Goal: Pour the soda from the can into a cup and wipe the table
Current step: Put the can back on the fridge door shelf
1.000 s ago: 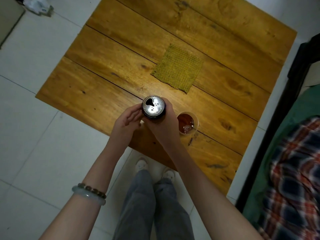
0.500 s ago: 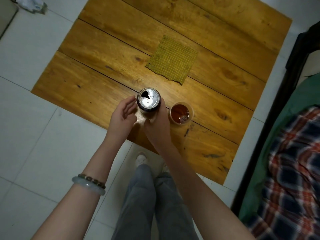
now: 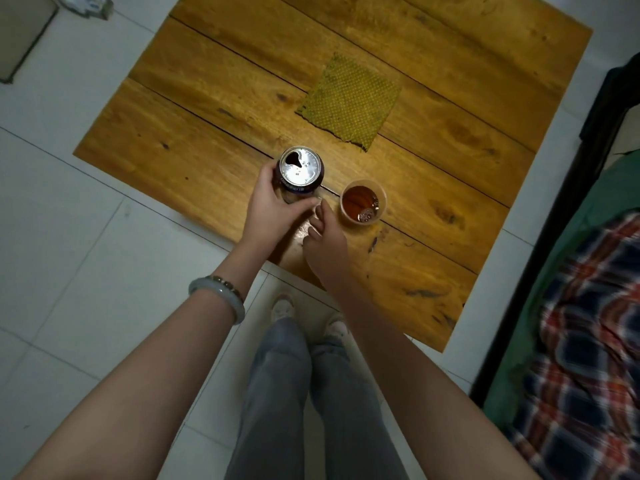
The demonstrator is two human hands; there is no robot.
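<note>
An opened soda can (image 3: 300, 168) stands upright near the front edge of the wooden table (image 3: 194, 147), its silver top facing me. My left hand (image 3: 273, 209) grips the can's side from the near left. My right hand (image 3: 325, 240) hovers just right of the can with fingers loosely curled, holding nothing. A small clear cup (image 3: 363, 205) with brown soda and a few bubbles sits on the table right of the can, close to my right hand. A square yellow-green cloth (image 3: 349, 100) lies flat further back on the table.
The table's near edge runs just under my hands, with white floor tiles (image 3: 86, 258) to the left and my legs and shoes (image 3: 282, 306) below. A dark bed frame (image 3: 540, 271) with plaid bedding (image 3: 585, 358) stands along the right side.
My right hand has let go of the can and drawn back toward me. My left hand has closed round the can, which stays upright left of the cup.
</note>
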